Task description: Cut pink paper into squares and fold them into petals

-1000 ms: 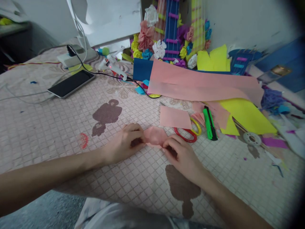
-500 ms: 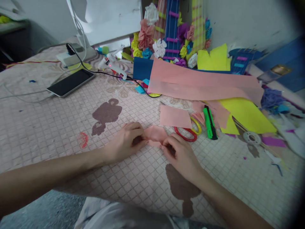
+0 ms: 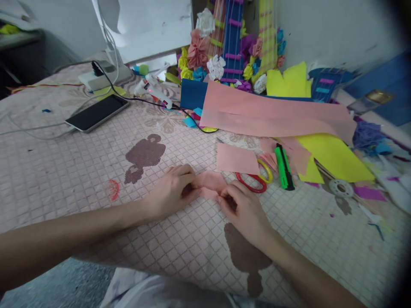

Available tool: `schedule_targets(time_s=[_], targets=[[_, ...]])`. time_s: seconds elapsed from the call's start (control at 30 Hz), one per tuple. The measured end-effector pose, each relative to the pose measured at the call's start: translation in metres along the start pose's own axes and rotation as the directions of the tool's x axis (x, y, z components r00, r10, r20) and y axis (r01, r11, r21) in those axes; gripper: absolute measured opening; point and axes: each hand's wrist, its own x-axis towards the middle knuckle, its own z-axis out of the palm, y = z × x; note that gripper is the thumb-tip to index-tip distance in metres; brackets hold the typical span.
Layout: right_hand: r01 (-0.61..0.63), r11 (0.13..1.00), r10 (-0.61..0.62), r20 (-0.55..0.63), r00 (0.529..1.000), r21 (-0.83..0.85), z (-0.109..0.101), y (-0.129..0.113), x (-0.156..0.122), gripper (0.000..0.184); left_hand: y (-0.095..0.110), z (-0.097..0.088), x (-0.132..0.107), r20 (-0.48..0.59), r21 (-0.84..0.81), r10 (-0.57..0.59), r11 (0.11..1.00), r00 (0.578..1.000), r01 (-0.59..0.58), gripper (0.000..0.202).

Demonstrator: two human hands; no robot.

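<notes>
Between my hands is a small piece of pink paper [image 3: 210, 181], with a fold along its near edge. My left hand [image 3: 176, 189] pinches its left end, fingers closed. At the right end, the thumb and fingertips of my right hand [image 3: 245, 209] are closed on the same paper. Just beyond it lies a flat pink paper rectangle [image 3: 237, 158], partly covering scissors [image 3: 255, 187] with red and yellow handles. A green utility knife [image 3: 284, 167] rests to the right of the scissors.
Large pink paper [image 3: 272, 111] and yellow paper [image 3: 334, 156] lie across the back right. A white glue gun [image 3: 157, 95] with a black cord, a phone [image 3: 98, 113] and a power strip [image 3: 107, 78] are at the back left. Paper flowers [image 3: 198, 49] stand behind.
Both hands keep their pinch on the pink paper, and its fold looks slightly flatter. The whole view has shifted a little.
</notes>
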Motion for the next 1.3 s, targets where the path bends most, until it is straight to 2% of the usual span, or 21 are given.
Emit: schedule_targets(time_s=[0.27, 0.73, 0.97, 1.3], targets=[[0.016, 1.000, -0.016, -0.023, 1.000, -0.007, 0.0003, 0.0010, 0.0002, 0.014, -0.0035, 0.0012, -0.0007, 0.012, 0.007, 0.010, 1.000, 1.000, -0.010, 0.010], [0.023, 0.999, -0.023, 0.004, 1.000, 0.027, -0.0006, 0.0025, -0.0001, 0.012, -0.0025, -0.0049, -0.0004, 0.048, -0.097, 0.018, 0.995, 0.999, -0.014, 0.004], [-0.006, 1.000, 0.007, -0.017, 1.000, 0.016, 0.0017, 0.0009, 0.0010, 0.014, -0.0065, 0.0010, -0.0019, 0.024, -0.037, 0.033, 0.999, 0.999, -0.032, 0.006], [-0.022, 1.000, 0.022, -0.036, 0.999, 0.001, 0.0071, 0.0030, 0.0029, 0.018, -0.0003, 0.0010, 0.0023, 0.047, 0.029, -0.042, 0.999, 0.998, 0.041, 0.013]])
